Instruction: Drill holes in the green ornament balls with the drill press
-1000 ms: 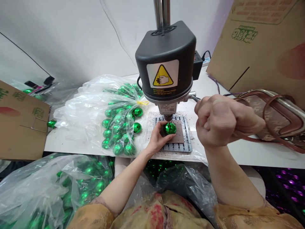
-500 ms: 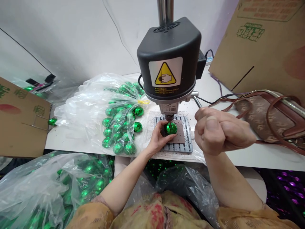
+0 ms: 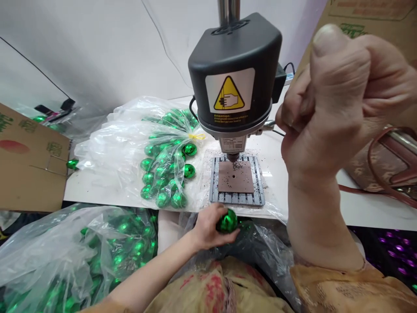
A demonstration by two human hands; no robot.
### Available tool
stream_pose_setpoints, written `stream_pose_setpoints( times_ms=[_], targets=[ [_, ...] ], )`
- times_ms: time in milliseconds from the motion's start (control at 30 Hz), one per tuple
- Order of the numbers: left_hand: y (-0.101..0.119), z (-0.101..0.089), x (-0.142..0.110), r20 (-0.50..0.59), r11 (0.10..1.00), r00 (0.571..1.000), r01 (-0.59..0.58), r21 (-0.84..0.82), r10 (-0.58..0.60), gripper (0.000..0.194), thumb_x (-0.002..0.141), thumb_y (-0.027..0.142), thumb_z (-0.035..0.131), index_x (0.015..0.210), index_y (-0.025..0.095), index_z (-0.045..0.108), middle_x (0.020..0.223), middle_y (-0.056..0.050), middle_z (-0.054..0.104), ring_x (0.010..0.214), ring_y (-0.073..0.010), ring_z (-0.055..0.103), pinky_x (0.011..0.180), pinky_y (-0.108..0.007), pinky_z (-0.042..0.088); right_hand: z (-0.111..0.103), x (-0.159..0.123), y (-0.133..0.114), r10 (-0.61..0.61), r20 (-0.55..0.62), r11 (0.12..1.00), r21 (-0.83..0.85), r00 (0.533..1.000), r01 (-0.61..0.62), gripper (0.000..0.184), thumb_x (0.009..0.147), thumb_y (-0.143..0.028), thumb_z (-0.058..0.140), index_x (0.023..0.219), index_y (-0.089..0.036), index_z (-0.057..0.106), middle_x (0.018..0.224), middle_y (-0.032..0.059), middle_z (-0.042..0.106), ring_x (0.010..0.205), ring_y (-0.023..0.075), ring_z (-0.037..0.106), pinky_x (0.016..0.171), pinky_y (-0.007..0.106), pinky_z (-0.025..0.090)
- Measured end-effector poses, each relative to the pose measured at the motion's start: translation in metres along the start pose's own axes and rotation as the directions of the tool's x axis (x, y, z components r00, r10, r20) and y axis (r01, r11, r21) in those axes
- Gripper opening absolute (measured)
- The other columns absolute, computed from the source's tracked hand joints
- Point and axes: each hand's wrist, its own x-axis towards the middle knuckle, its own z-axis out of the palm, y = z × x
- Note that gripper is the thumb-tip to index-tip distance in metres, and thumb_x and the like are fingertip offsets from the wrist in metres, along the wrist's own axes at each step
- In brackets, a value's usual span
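Observation:
My left hand (image 3: 211, 228) grips a shiny green faceted ball (image 3: 227, 221) in front of the table's near edge, above a clear plastic bag. My right hand (image 3: 339, 91) is a raised fist at the right of the drill press (image 3: 234, 74), closed on its feed lever; the lever's grip is hidden by the fingers. Below the drill chuck (image 3: 233, 157) lies a brown square board (image 3: 241, 184) with a small hole and dark shavings. It rests on a slotted metal base (image 3: 237, 199).
On the table, a tied clear bag (image 3: 110, 134) and several green balls (image 3: 162, 198) stand left of the press. Another bag of green balls (image 3: 127, 248) is below. Cardboard boxes (image 3: 29, 161) flank both sides; a brown handbag (image 3: 368, 174) lies right. Purple balls (image 3: 395, 252) show lower right.
My left hand has drawn the green ball off the board, toward me past the table edge. My right fist has risen with the lever, and the chuck stands clear of the ball.

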Motion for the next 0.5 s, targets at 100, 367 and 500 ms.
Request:
stream_pose_setpoints(
  times_ms=[100,367,500],
  targets=[
    [0.006,-0.011,-0.037,0.281,0.953,0.955,-0.168,0.250,0.095,0.050,0.076,0.041,0.078,0.114,0.017,0.058,0.092,-0.009,0.067,0.075,-0.0233,0.066,0.061,-0.034,0.054,-0.001,0.000,-0.001,-0.026,0.018,1.000,0.006,0.999,0.026,0.050,0.086,-0.042,0.060,0.055,-0.019,0.028,0.048,-0.0043,0.030,0.046,0.0045,0.034,0.051,0.026,0.024],
    [-0.025,-0.034,0.012,0.028,0.878,0.999,0.026,0.478,-0.045,0.031,0.092,0.010,0.054,0.120,0.020,0.056,0.109,-0.012,0.065,0.101,-0.0239,0.064,0.087,-0.039,0.055,-0.005,-0.002,-0.003,0.004,0.019,1.000,-0.031,1.000,-0.004,0.045,0.086,-0.038,0.061,0.055,-0.019,0.034,0.048,-0.0048,0.034,0.046,0.0043,0.041,0.050,0.026,0.026],
    [-0.062,-0.044,0.063,0.052,0.596,0.874,0.285,0.751,-0.484,0.041,0.086,-0.001,0.044,0.117,0.018,0.062,0.124,-0.019,0.059,0.117,-0.0332,0.056,0.092,-0.048,0.049,-0.006,-0.003,-0.003,0.035,0.026,0.998,-0.048,0.999,-0.034,0.046,0.087,-0.029,0.055,0.049,-0.018,0.031,0.049,-0.0049,0.034,0.048,0.0008,0.044,0.051,0.026,0.027]
  ],
)
